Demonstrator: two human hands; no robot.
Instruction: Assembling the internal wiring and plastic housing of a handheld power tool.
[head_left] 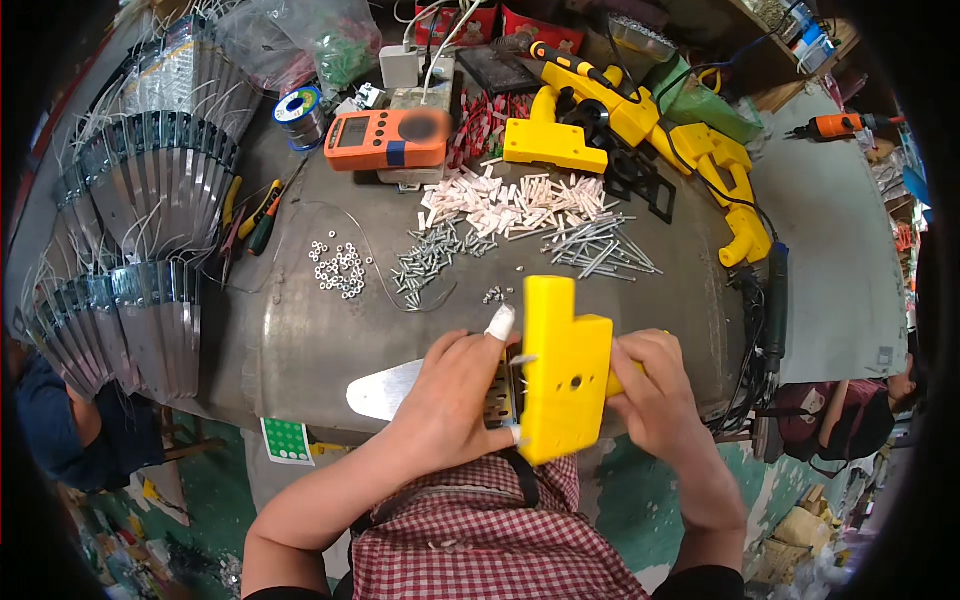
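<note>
My right hand (652, 388) grips a yellow plastic housing (570, 390) at its right side and holds it upright at the table's front edge. Close against the housing's left side, my left hand (457, 392) is closed around a flat silver metal blade (384, 388). The blade's rounded end sticks out to the left from under that hand. White wrapping covers one fingertip and the thumb tip. Thin screw ends show at the housing's left edge, beside a slotted metal part (499, 398). My left palm and the housing hide the rest of the joint.
Beyond my hands lie white nuts (340, 270), short screws (425, 262), long screws (603, 248) and pale tubes (515, 203). An orange meter (387, 140) and solder spool (298, 108) stand behind. Stacked metal blades (155, 290) fill the left; yellow housings (555, 145) lie back right. People sit at both sides.
</note>
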